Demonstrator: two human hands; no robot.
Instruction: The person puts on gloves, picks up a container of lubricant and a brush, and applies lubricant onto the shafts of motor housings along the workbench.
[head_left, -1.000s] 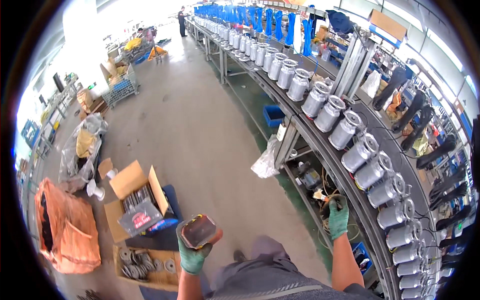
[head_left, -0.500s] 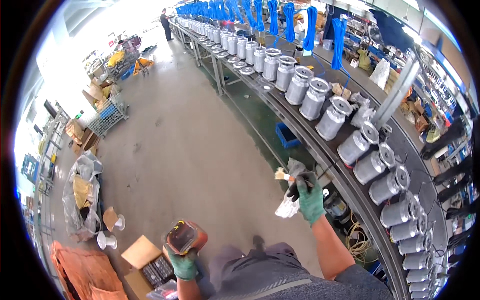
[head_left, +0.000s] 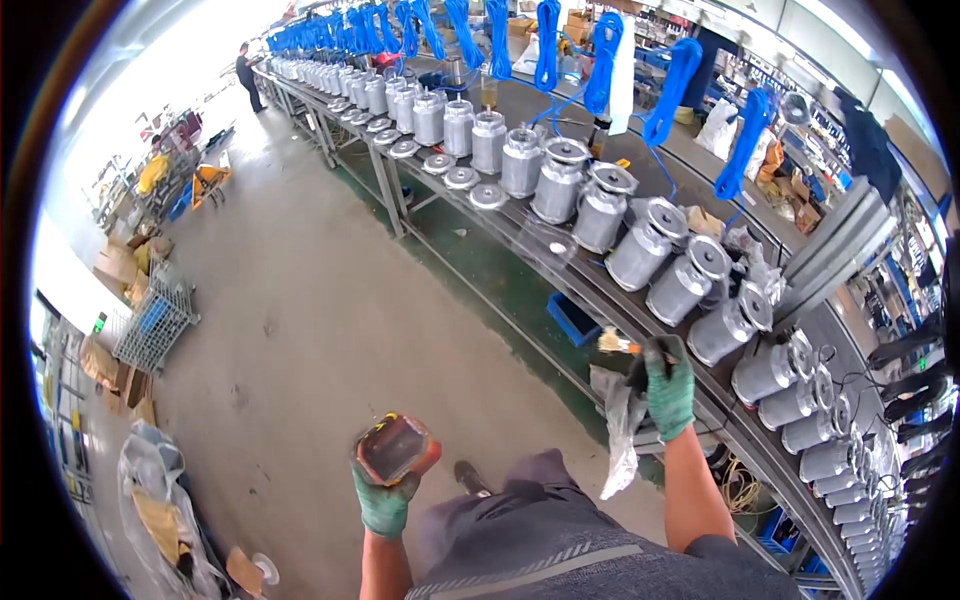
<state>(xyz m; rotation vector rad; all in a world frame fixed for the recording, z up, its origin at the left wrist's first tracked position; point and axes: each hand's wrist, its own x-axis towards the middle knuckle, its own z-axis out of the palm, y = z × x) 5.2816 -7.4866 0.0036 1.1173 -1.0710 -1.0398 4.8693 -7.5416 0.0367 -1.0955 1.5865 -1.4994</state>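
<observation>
My left hand (head_left: 384,505), in a green glove, is closed round an orange-red open container (head_left: 398,447) with a dark inside, held over the floor. Near the conveyor bench (head_left: 515,235), my gloved right hand (head_left: 668,392) grips a paintbrush (head_left: 618,343), its pale bristles pointing left. A crumpled clear plastic bag (head_left: 622,430) hangs just below that hand; I cannot tell whether the hand touches it. Silver metal motor housings (head_left: 647,243) stand in a long row on the bench, beside and beyond my right hand. Round metal covers (head_left: 461,178) lie along its near edge.
Coiled blue cables (head_left: 672,92) hang above the bench. A blue crate (head_left: 573,318) sits under it. To the left are a wire cage cart (head_left: 157,318), a plastic-wrapped bundle (head_left: 160,510) and an orange pallet truck (head_left: 209,182). Another person (head_left: 248,77) stands far off by the bench.
I have moved forward along the bench and the view has turned, so the housings shift left. My right hand with the brush is closer to the bench; the left still holds the container.
</observation>
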